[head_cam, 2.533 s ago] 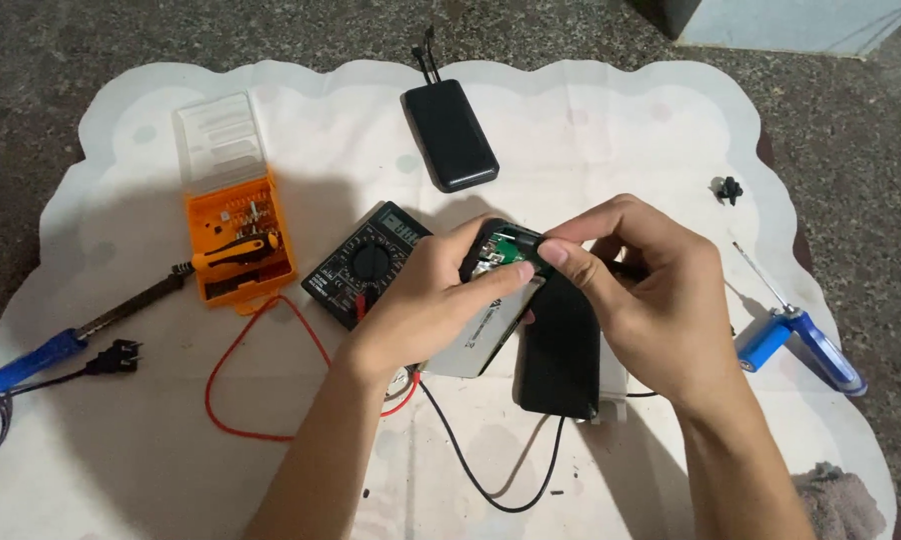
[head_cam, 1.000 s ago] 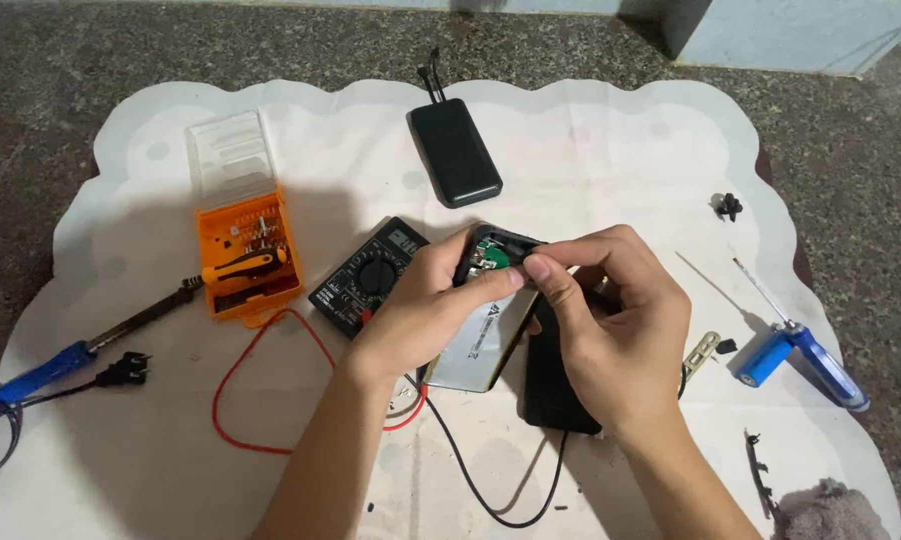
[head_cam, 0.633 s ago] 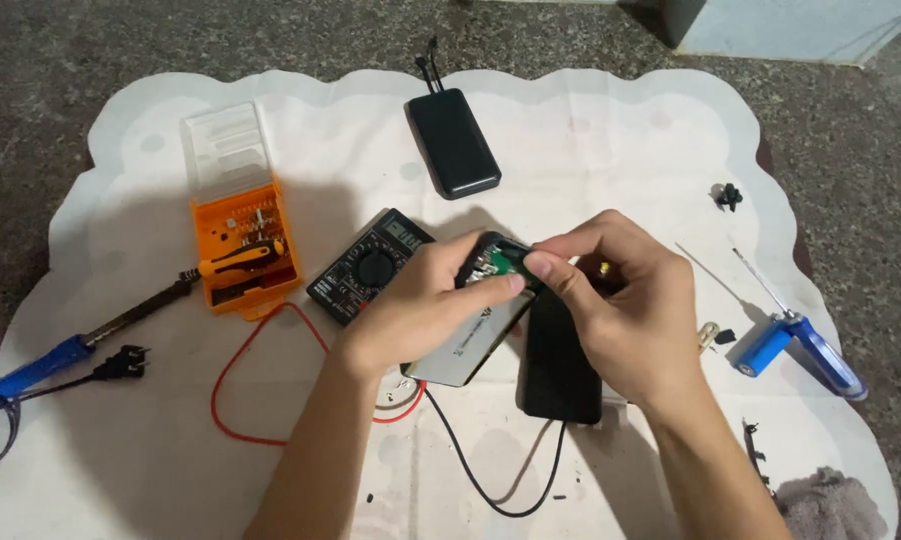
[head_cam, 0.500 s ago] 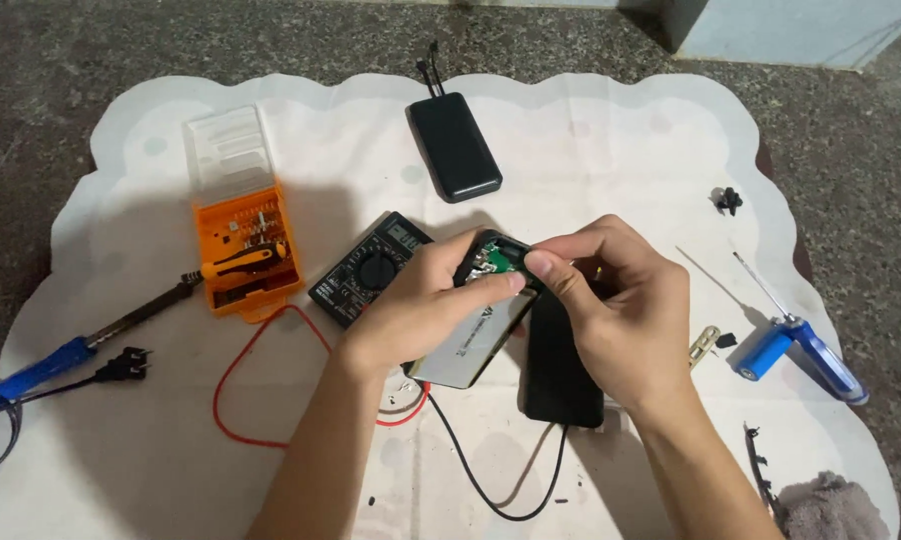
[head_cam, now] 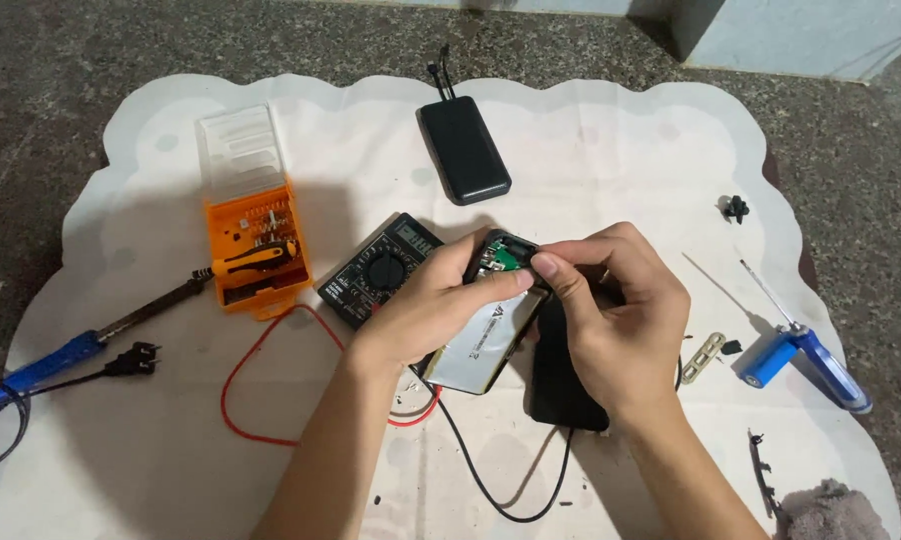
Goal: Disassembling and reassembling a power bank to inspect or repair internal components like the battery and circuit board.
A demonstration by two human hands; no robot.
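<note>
The left hand [head_cam: 441, 305] grips an opened power bank [head_cam: 486, 325] from its left side, thumb laid across the silver battery pouch, holding it tilted just above the white mat [head_cam: 611, 140]. The right hand [head_cam: 611, 310] pinches with closed fingertips at the small green circuit board [head_cam: 498, 258] on the unit's top end. A black back cover [head_cam: 561, 390] lies under the right hand. A black multimeter [head_cam: 376, 270] sits just left of the held unit, with red and black leads [head_cam: 261, 400] trailing below.
</note>
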